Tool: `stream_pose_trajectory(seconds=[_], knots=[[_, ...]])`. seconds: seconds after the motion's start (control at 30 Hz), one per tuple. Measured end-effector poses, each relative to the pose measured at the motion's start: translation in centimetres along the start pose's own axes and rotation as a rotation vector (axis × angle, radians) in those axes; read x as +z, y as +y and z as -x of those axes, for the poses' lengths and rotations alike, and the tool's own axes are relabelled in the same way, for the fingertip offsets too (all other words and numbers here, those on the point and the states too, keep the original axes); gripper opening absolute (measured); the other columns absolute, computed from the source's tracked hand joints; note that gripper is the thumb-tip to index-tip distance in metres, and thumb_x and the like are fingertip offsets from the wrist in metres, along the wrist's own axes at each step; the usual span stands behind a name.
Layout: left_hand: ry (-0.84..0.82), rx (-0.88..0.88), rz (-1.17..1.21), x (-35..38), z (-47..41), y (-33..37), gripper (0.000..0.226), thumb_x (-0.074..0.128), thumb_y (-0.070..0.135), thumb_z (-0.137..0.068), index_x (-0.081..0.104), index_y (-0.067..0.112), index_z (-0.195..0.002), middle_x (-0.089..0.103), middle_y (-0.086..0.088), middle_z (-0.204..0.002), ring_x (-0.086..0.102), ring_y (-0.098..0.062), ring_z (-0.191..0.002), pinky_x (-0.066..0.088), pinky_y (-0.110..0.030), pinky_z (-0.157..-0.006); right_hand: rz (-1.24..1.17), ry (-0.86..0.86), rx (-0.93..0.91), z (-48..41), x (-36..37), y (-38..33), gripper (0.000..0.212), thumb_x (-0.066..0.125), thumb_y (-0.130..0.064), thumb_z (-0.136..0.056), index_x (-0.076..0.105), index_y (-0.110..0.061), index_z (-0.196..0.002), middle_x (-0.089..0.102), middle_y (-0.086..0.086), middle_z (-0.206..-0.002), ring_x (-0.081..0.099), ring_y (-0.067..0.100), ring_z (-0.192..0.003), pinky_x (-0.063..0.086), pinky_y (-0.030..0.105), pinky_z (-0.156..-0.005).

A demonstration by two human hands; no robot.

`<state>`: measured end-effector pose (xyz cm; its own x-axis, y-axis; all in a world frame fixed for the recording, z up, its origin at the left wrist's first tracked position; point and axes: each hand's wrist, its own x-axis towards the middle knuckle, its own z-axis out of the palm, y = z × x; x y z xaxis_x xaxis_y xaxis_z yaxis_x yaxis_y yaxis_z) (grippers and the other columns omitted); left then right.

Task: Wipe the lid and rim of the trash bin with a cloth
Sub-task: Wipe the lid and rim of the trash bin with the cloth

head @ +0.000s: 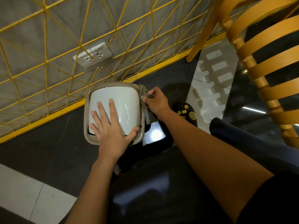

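Note:
A small trash bin stands on the dark floor against the yellow wire fence. Its white domed lid point(123, 101) sits inside a beige rim point(86, 120). My left hand point(111, 128) lies flat on the lid, fingers spread, thumb hooked over the near right corner of the rim. My right hand point(156, 102) is closed on a grey-brown cloth point(148, 115) and presses it against the right side of the rim. Part of the cloth hangs down beside the bin, and its top end pokes out above my fingers.
The yellow wire fence point(48, 65) covers a grey wall with a double power socket point(93, 55). A yellow wooden chair point(267, 62) stands at the right. A black slipper point(186, 110) with a lemon print lies right of the bin. Pale floor tiles point(24, 191) show at lower left.

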<state>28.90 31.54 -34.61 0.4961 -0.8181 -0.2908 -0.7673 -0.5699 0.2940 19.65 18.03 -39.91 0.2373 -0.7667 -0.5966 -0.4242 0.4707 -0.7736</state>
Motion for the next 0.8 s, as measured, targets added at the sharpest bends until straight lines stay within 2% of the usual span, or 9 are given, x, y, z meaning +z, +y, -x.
stream_pose_trajectory(seconds=[0.07,0.17,0.27,0.4,0.5,0.53,0.63,0.8], knots=[[0.004,-0.010,0.003,0.1,0.0,0.0,0.106,0.066,0.049,-0.075,-0.011,0.025,-0.145,-0.014,-0.013,-0.155,-0.014,-0.040,-0.139,-0.003,-0.059,-0.109,-0.021,-0.039,0.040,0.8,0.2,0.8,0.020,0.063,-0.019,-0.084,0.045,-0.014,-0.090,0.054,0.003,-0.094,0.051,0.017,-0.088,0.042,0.028,-0.077],[0.005,-0.012,0.008,0.2,-0.1,-0.1,0.107,0.065,0.050,-0.075,-0.013,0.026,-0.145,-0.017,-0.011,-0.154,-0.016,-0.039,-0.139,-0.004,-0.058,-0.109,-0.038,-0.095,0.099,2.6,0.8,2.7,0.020,0.061,-0.019,-0.084,0.043,-0.017,-0.091,0.054,0.004,-0.095,0.052,0.018,-0.087,0.041,0.028,-0.071],[-0.001,-0.011,0.004,0.2,0.0,-0.1,0.108,0.063,0.052,-0.075,-0.016,0.028,-0.144,-0.019,-0.010,-0.154,-0.017,-0.038,-0.139,-0.005,-0.058,-0.109,-0.056,-0.078,0.164,4.0,1.3,4.4,0.021,0.062,-0.023,-0.082,0.044,-0.018,-0.090,0.055,0.002,-0.092,0.054,0.016,-0.081,0.042,0.028,-0.070],[0.002,-0.005,-0.001,0.1,-0.1,-0.1,0.107,0.063,0.052,-0.075,-0.015,0.027,-0.144,-0.017,-0.011,-0.154,-0.017,-0.038,-0.139,-0.005,-0.057,-0.109,-0.025,-0.079,0.117,3.8,1.1,4.3,0.019,0.063,-0.021,-0.080,0.044,-0.019,-0.083,0.051,-0.006,-0.077,0.048,0.004,-0.068,0.038,0.019,-0.056],[-0.001,-0.006,0.006,0.0,-0.1,0.0,0.107,0.064,0.051,-0.075,-0.014,0.027,-0.144,-0.017,-0.011,-0.154,-0.017,-0.038,-0.139,-0.005,-0.058,-0.109,0.044,-0.071,0.039,2.9,0.7,3.2,0.027,0.064,-0.019,-0.080,0.039,-0.024,-0.071,0.049,-0.010,-0.072,0.045,0.000,-0.065,0.033,0.013,-0.052],[-0.003,-0.005,0.010,0.0,-0.1,-0.1,0.106,0.064,0.050,-0.076,-0.014,0.026,-0.144,-0.017,-0.012,-0.154,-0.017,-0.038,-0.139,-0.005,-0.058,-0.109,0.062,-0.059,0.020,2.4,0.6,2.7,0.028,0.065,-0.019,-0.081,0.039,-0.024,-0.071,0.049,-0.009,-0.072,0.045,0.001,-0.065,0.033,0.013,-0.053],[-0.007,0.003,0.013,-0.1,-0.1,0.0,0.106,0.064,0.050,-0.076,-0.013,0.026,-0.144,-0.018,-0.012,-0.154,-0.017,-0.039,-0.139,-0.005,-0.058,-0.109,0.117,-0.030,-0.023,0.4,0.3,0.8,0.021,0.065,-0.019,-0.082,0.044,-0.015,-0.081,0.053,0.000,-0.084,0.049,0.013,-0.076,0.035,0.021,-0.069],[-0.006,0.000,0.015,-0.2,-0.1,0.1,0.105,0.064,0.050,-0.076,-0.013,0.025,-0.145,-0.018,-0.012,-0.154,-0.017,-0.039,-0.139,-0.005,-0.058,-0.109,0.233,-0.041,-0.112,-1.9,-0.4,-1.7,0.021,0.063,-0.019,-0.082,0.043,-0.013,-0.084,0.052,0.006,-0.089,0.047,0.017,-0.083,0.030,0.020,-0.069]])
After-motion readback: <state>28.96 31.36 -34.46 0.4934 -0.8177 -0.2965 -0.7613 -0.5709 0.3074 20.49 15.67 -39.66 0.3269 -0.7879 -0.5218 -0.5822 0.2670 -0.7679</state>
